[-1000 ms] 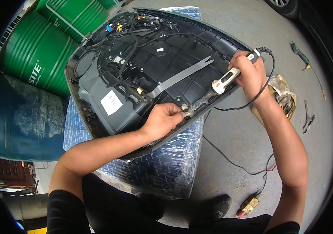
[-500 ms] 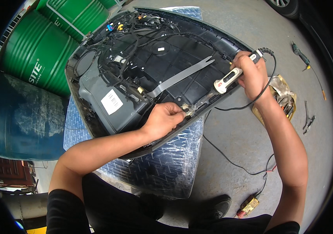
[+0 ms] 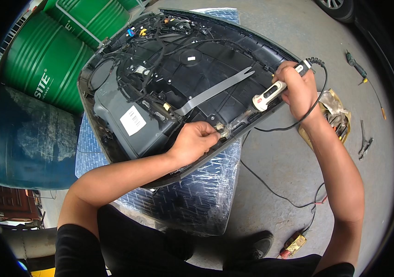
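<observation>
Grip closed, the right hand (image 3: 296, 87) wraps round a corded white tool (image 3: 267, 97), slanted down-left, probably so its tip can reach the yellowish patch (image 3: 225, 131) at the near right edge of the black panel (image 3: 231, 55). That panel lies on a plastic-wrapped blue stack (image 3: 201, 198), seemingly to raise it. The left hand's (image 3: 194, 142) grip is bunched at the patch, perhaps steadying; whether it pinches anything I can't tell.
</observation>
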{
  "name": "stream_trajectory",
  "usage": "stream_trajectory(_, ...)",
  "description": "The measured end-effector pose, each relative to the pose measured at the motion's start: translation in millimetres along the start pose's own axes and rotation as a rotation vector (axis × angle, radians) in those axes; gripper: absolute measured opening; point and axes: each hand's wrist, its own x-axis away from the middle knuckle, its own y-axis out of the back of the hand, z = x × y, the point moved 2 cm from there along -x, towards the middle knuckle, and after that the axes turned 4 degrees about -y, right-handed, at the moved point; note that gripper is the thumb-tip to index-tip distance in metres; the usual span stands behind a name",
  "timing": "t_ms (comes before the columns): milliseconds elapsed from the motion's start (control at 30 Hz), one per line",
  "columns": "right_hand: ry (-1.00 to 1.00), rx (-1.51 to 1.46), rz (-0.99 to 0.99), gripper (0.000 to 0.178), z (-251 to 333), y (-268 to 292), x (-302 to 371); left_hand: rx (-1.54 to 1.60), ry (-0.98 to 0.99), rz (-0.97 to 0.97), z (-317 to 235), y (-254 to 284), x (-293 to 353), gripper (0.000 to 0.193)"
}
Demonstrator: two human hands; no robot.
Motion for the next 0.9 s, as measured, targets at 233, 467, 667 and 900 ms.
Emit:
stream_trajectory(233,-0.027,0.016,0.023,0.021,2.7,-1.2,1.0,0.002,0.011,-0.003,0.2,1.5,2.9,0.016)
stream_trajectory(467,-0.004,-0.004,-0.01,0.022,1.8,-2.8,0.5,0.002,0.01,-0.003,0.6,1.5,1.9,0.017)
stream_trajectory(667,-0.043,0.065,0.042,0.028,4.9,-0.4,2.5,0.006,-0.002,-0.013,-1.2,0.9,2.8,0.017)
stream_trajectory(900,0.024,0.033,0.006,0.023,7.4,-4.8,4.1,0.013,-0.001,-0.001,0.1,1.5,3.1,0.016)
